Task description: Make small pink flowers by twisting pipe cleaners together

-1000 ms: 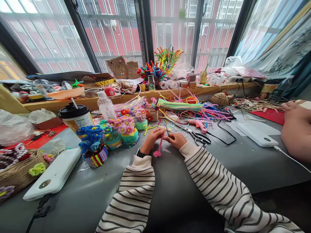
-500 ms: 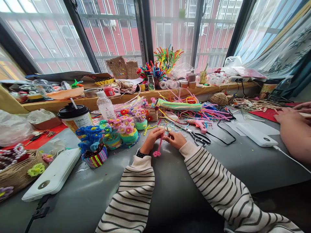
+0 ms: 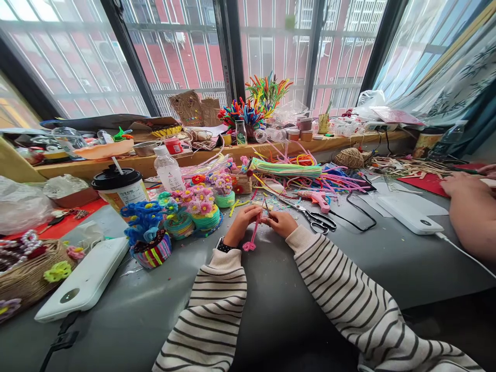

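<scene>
Left hand [image 3: 244, 223], the nearer, pinches the pink flower [image 3: 248, 247] by its stem [image 3: 255, 231], bloom hanging toward the surface's [image 3: 279, 299] near edge; right hand [image 3: 283, 223] just beside, fingers closed on a thin dark tool [image 3: 267, 207].

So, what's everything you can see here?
Fuzzy-wire flower: one, pink, centre
Decorated fuzzy-wire flowerpots: several, multicoloured, left of centre
Loose fuzzy wires: many, multicoloured, back centre
Large metal scissors: one pair, black-handled, right of centre
Plastic glue gun: one, pink, behind scissors
Flat plastic boxes: two, white, one each side
Straw-topped paper cup: one, black-lidded, left
Twine ball: one, tan, back right
Tabletop: one, grey, underneath
Barred windows: several, black-framed, background
Another person's hands: two, right edge
Left hand: one, holding the flower
Right hand: one, pinching a thin dark tool
</scene>
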The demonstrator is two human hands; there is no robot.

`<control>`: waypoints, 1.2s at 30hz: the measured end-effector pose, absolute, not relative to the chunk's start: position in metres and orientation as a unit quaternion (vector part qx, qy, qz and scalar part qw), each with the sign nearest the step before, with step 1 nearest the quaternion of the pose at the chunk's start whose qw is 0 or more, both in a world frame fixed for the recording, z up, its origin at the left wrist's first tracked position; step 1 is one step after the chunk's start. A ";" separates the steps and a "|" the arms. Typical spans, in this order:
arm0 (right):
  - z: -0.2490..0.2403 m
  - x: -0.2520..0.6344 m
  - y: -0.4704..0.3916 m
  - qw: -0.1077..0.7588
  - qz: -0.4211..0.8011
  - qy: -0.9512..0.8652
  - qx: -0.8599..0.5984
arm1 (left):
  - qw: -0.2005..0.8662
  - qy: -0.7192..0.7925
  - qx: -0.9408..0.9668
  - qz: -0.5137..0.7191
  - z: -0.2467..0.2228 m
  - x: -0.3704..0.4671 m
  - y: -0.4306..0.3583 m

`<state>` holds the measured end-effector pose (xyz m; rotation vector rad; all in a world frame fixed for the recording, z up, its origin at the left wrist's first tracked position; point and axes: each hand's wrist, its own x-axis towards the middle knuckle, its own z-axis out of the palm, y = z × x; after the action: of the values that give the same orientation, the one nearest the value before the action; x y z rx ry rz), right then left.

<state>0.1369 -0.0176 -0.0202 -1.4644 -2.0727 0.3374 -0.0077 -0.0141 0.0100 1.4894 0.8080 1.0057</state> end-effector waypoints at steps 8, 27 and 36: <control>-0.021 0.140 -0.015 0.315 0.147 -0.777 -0.525 | 0.556 0.336 0.625 0.433 0.010 -0.008 -0.014; -0.017 0.136 -0.020 0.304 0.131 -0.781 -0.530 | 0.554 0.372 0.599 0.443 0.006 -0.008 -0.011; -0.019 0.139 -0.017 0.345 0.150 -0.756 -0.536 | 0.551 0.359 0.605 0.449 0.006 -0.007 -0.011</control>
<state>0.1393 -0.0170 -0.0191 -1.3925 -1.9624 0.3905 -0.0073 -0.0108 0.0056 1.4306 0.8502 1.0633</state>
